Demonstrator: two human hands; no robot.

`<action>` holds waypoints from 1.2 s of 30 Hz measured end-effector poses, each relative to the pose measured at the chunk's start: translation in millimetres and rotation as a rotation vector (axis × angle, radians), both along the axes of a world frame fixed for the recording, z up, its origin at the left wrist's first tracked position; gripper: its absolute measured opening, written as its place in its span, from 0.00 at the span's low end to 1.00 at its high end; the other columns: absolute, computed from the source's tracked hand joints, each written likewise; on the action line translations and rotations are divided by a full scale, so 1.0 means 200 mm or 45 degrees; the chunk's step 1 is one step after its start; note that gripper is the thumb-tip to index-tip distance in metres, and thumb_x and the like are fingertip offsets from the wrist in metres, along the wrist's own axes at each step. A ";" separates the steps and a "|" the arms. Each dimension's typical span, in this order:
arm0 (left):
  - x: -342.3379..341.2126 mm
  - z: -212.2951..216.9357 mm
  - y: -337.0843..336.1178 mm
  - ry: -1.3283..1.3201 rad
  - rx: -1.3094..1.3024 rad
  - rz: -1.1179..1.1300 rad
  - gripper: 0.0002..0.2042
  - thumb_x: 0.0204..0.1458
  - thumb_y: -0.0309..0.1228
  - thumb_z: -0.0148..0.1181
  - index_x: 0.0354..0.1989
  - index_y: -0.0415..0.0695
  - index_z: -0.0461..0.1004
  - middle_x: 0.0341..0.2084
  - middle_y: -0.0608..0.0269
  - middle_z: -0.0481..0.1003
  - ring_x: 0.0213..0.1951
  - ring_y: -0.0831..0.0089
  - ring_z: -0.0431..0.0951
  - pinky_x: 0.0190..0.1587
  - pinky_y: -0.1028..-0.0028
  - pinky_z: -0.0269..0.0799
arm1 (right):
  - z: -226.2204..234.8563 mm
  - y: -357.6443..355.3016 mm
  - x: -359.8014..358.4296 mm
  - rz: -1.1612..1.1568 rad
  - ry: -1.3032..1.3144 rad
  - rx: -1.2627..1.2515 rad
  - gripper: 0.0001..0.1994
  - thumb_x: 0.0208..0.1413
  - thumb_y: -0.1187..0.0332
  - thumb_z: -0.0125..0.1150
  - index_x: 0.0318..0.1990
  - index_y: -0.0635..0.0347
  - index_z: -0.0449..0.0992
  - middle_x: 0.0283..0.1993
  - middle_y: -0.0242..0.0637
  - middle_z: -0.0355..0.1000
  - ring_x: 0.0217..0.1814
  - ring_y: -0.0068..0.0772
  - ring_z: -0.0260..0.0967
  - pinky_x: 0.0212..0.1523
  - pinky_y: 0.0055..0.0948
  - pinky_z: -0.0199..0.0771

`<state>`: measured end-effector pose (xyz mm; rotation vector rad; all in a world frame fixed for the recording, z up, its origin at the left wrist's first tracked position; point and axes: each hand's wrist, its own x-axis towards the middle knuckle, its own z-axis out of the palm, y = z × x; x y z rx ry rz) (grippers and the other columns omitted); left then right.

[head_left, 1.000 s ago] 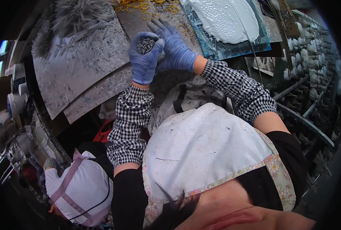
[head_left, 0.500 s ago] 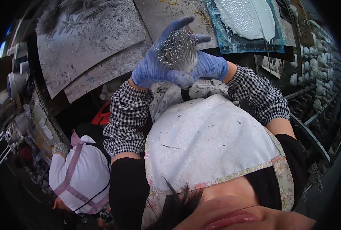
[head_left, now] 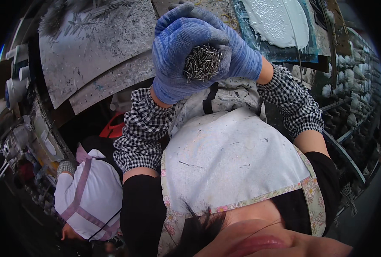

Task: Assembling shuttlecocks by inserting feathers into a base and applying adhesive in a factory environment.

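Note:
Both my hands, in blue knit gloves, are wrapped round a thick bundle of thin metal wires (head_left: 203, 63). Its packed silvery ends face up toward me in a round cluster. My left hand (head_left: 173, 55) curls over the left and far side of the bundle, fingers bent. From the right, my right hand (head_left: 242, 53) closes against it, its fingers partly hidden behind the left. The bundle's lower length is out of sight inside the gloves. It is held above the near edge of the work table, in front of my stained white apron (head_left: 237, 150).
A blue tray (head_left: 259, 51) with a pool of thick white paste (head_left: 278, 21) lies at the far right. Grey stained boards (head_left: 100, 47) cover the table's left, with loose wires on them. Racks of white-tufted pieces (head_left: 349, 73) stand right. Another person (head_left: 92, 197) works at left.
My hands have moved slightly away from me and closed round the bundle. Before, the fingers were spread and looped wire ends showed; now straight tips face up.

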<state>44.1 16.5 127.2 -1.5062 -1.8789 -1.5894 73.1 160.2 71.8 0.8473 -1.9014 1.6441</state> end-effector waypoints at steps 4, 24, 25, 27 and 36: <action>-0.10 -0.43 0.04 -0.543 0.067 0.120 0.20 0.39 0.28 0.74 0.41 0.46 0.72 0.36 0.64 0.77 0.44 0.70 0.77 0.55 0.68 0.70 | -0.14 0.04 -0.04 -0.531 -0.480 1.140 0.43 0.44 0.49 0.64 0.68 0.53 0.56 0.69 0.45 0.54 0.76 0.56 0.36 0.74 0.49 0.31; -0.18 -0.53 0.06 -0.467 -0.086 0.137 0.08 0.45 0.24 0.67 0.33 0.43 0.74 0.38 0.60 0.80 0.44 0.67 0.80 0.50 0.70 0.74 | 0.06 0.12 -0.09 -0.402 -0.667 2.131 0.45 0.47 0.30 0.53 0.68 0.47 0.59 0.71 0.46 0.52 0.75 0.50 0.43 0.74 0.48 0.38; -0.17 -0.51 0.06 -0.465 -0.088 0.142 0.08 0.45 0.24 0.67 0.33 0.43 0.74 0.38 0.60 0.80 0.44 0.67 0.80 0.50 0.70 0.74 | 0.17 0.17 -0.13 -0.352 -0.543 2.455 0.37 0.53 0.37 0.54 0.66 0.46 0.61 0.69 0.42 0.56 0.74 0.45 0.47 0.73 0.46 0.42; -0.15 -0.51 0.02 -0.450 -0.203 0.221 0.12 0.40 0.31 0.69 0.33 0.45 0.75 0.32 0.62 0.78 0.36 0.66 0.80 0.42 0.69 0.76 | 0.45 0.13 -0.17 -0.613 0.014 1.282 0.23 0.48 0.62 0.61 0.54 0.55 0.72 0.54 0.48 0.69 0.59 0.51 0.65 0.59 0.45 0.65; -0.14 -0.61 0.02 -0.171 0.010 0.420 0.14 0.38 0.33 0.69 0.33 0.44 0.75 0.27 0.64 0.75 0.32 0.66 0.78 0.38 0.68 0.75 | 0.23 -0.23 -0.30 0.016 -0.172 0.807 0.21 0.55 0.55 0.63 0.54 0.49 0.74 0.53 0.36 0.73 0.54 0.35 0.72 0.56 0.34 0.73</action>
